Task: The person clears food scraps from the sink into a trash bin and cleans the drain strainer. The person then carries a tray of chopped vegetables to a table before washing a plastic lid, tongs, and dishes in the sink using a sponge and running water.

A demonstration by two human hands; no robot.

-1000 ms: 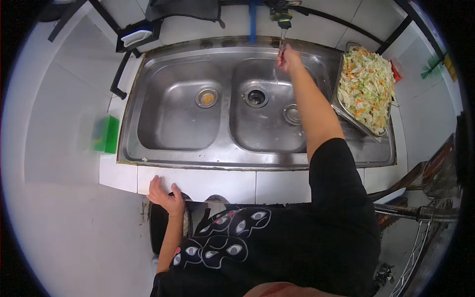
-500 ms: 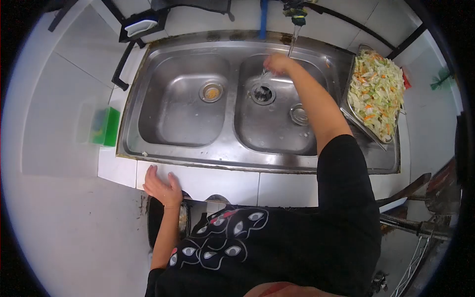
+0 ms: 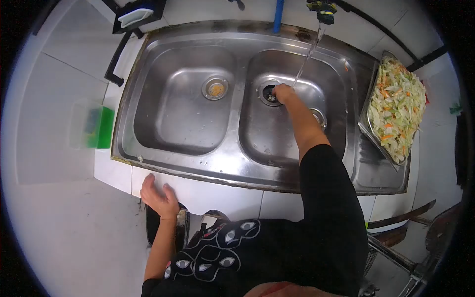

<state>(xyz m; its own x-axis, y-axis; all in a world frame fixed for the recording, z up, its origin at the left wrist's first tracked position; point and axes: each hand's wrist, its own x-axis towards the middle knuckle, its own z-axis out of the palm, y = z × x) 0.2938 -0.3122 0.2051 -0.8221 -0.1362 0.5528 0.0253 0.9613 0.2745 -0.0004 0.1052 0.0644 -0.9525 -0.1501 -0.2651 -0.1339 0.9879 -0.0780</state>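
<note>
My right hand [image 3: 283, 93] is down in the right sink basin [image 3: 262, 133], at the edge of the open drain hole [image 3: 269, 93]. Its fingers are curled together and their tips are partly hidden, so I cannot make out what they hold. Pale bits show in the dark hole. A round metal drain strainer [image 3: 319, 117] sits in the same basin, partly behind my forearm. Water [image 3: 309, 54] runs from the faucet [image 3: 324, 12] towards my hand. My left hand [image 3: 159, 198] rests on the white tile edge [image 3: 198, 190], fingers apart and holding nothing.
A metal tray [image 3: 368, 131] heaped with shredded cabbage and carrot [image 3: 396, 109] stands right of the basins. The left basin [image 3: 173, 119] has yellowish scraps in its drain [image 3: 215, 89]. A green container [image 3: 105, 127] stands at the left, and a blue pipe [image 3: 278, 17] rises behind.
My right hand has moved down from the back of the right basin to the drain hole. The view has shifted a little; my left hand stays on the tile edge.
</note>
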